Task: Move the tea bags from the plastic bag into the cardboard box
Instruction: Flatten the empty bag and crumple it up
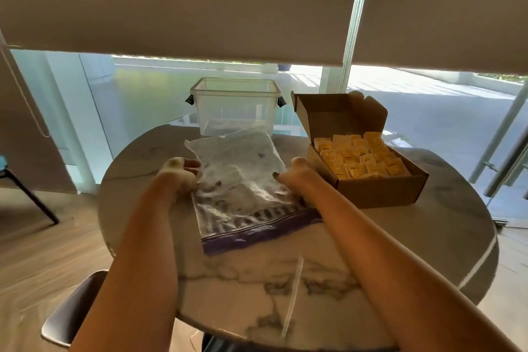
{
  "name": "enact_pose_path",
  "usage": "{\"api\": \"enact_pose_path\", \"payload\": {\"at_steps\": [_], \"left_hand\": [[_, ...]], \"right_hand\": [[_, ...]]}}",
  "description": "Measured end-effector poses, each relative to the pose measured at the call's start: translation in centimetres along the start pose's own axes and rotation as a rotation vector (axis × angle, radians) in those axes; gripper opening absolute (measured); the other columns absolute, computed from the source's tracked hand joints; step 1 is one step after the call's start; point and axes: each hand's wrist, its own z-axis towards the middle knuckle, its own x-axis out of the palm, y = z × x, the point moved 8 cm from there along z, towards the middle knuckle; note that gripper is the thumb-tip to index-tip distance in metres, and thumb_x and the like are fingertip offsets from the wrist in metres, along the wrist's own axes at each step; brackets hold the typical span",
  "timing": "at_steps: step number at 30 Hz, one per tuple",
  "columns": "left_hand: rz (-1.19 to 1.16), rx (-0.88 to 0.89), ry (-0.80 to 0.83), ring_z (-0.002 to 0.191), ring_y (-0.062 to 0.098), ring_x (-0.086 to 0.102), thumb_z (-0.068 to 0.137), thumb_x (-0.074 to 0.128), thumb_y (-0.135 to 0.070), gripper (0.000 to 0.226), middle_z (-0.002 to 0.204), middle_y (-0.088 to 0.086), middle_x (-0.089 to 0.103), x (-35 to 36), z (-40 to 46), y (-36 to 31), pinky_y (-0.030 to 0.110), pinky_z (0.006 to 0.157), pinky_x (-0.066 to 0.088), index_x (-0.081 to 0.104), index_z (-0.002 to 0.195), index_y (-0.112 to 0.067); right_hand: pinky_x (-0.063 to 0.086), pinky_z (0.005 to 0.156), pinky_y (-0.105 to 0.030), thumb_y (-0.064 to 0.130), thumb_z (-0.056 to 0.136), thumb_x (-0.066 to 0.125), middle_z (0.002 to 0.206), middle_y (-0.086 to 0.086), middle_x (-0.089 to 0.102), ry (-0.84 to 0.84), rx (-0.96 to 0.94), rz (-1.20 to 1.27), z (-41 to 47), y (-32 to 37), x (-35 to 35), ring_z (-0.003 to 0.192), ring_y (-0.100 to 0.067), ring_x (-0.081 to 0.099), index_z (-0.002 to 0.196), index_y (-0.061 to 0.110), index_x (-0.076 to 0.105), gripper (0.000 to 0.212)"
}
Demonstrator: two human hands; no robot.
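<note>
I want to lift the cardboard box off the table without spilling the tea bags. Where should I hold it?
Probably grip the cardboard box by its two low side walls, coming from above. It lies flat and open, full of tea bags, with its lid standing at the back; the lid would likely flex.

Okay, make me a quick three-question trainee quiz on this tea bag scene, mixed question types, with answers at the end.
1. True or false: the cardboard box already holds yellow tea bags.
2. Multiple choice: what stands behind the plastic bag on the marble table?
A. a kettle
B. a clear plastic tub
C. a mug
3. Short answer: which hands have a grip on the plastic bag?

Key
1. True; it looks nearly full and its lid stands open.
2. B
3. Both: the left hand on its left edge, the right hand on its right edge.
</note>
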Motion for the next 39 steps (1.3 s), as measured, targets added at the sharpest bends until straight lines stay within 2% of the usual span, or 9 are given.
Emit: {"api": "enact_pose_path", "payload": {"at_steps": [3,7,12,15,20,25,29,34,39], "left_hand": [[-0.171,0.044,-0.108,0.067,0.008,0.048,0.081,0.048,0.021,0.03,0.077,0.001,0.055,-1.2,-0.2,0.2,0.016,0.051,0.043,0.06,0.094,-0.003],[-0.254,0.232,-0.072,0.084,0.009,0.054,0.087,0.051,0.012,0.032,0.101,0.001,0.059,-0.9,-0.9,-1.2,0.021,0.074,0.048,0.065,0.09,-0.017],[-0.421,0.262,-0.056,0.057,0.009,0.058,0.087,0.054,0.007,0.029,0.081,0.007,0.063,-0.6,-1.1,-1.6,0.018,0.047,0.047,0.059,0.068,-0.014],[-0.316,0.4,-0.224,0.053,-0.001,0.056,0.081,0.057,0.011,0.02,0.062,0.002,0.065,-2.5,-1.2,-2.1,0.011,0.059,0.04,0.066,0.067,0.0],[-0.722,0.603,-0.047,0.07,0.002,0.066,0.075,0.05,0.0,0.028,0.066,-0.008,0.07,-2.8,-2.2,-2.4,0.015,0.066,0.052,0.065,0.058,-0.016],[-0.991,0.228,0.182,0.083,0.022,0.068,0.097,0.036,-0.038,0.033,0.086,0.002,0.073,-0.9,-1.3,-1.5,0.029,0.067,0.053,0.06,0.104,-0.017],[-0.734,0.15,0.477,0.099,0.031,0.066,0.058,0.049,-0.087,0.095,0.106,0.012,0.069,2.0,-2.0,-1.7,0.037,0.073,0.055,0.045,0.129,-0.024],[-0.818,0.183,0.34,0.106,0.035,0.06,0.037,0.084,-0.065,0.124,0.127,0.015,0.052,3.0,-2.3,-3.5,0.046,0.073,0.058,0.026,0.14,-0.027],[-0.788,0.258,0.12,0.097,0.029,0.066,0.052,0.086,-0.007,0.101,0.121,0.018,0.057,2.7,-2.0,-3.8,0.038,0.067,0.059,0.032,0.137,-0.013]], "right_hand": [[0.052,0.066,-0.025,0.019,0.083,0.07,0.098,-0.012,0.066,0.044,0.007,0.276,0.0,-0.6,0.2,0.078,-0.017,0.066,0.11,0.001,0.063,0.034],[0.026,0.032,-0.015,0.021,0.086,0.067,0.063,-0.002,0.052,0.076,0.0,0.704,-1.1,-1.0,0.1,0.028,-0.001,0.036,0.096,0.012,0.062,0.014],[0.025,0.035,-0.017,0.019,0.089,0.063,0.052,0.002,0.051,0.13,-0.113,0.761,-1.8,-0.4,0.0,0.036,-0.005,0.037,0.103,0.016,0.064,0.014],[0.038,0.049,-0.017,0.0,0.086,0.059,0.063,-0.001,0.059,0.119,-0.209,0.896,-2.4,-0.1,-0.7,0.052,-0.007,0.049,0.095,0.013,0.071,0.019],[0.05,0.047,-0.018,-0.026,0.079,0.035,0.08,-0.005,0.067,0.181,-0.209,0.937,-3.2,0.1,-0.6,0.074,-0.018,0.065,0.055,0.003,0.064,0.048],[0.051,0.066,-0.015,-0.025,0.079,0.031,0.081,0.0,0.061,-0.101,-0.278,0.753,-2.6,-0.1,-2.7,0.078,-0.016,0.059,0.073,-0.001,0.07,0.046],[0.056,0.079,-0.025,-0.019,0.085,0.042,0.099,-0.002,0.054,-0.159,-0.359,0.972,-2.4,0.0,-3.8,0.097,-0.02,0.058,0.074,0.011,0.071,0.043],[0.048,0.073,-0.015,-0.013,0.079,0.051,0.104,0.006,0.051,-0.04,-0.53,0.567,-4.3,2.5,-2.4,0.103,-0.014,0.053,0.07,0.022,0.07,0.041],[0.045,0.076,-0.013,0.002,0.079,0.056,0.094,0.006,0.056,0.209,-0.523,0.652,-5.2,3.2,-1.1,0.091,-0.008,0.053,0.07,0.022,0.07,0.026]]}}
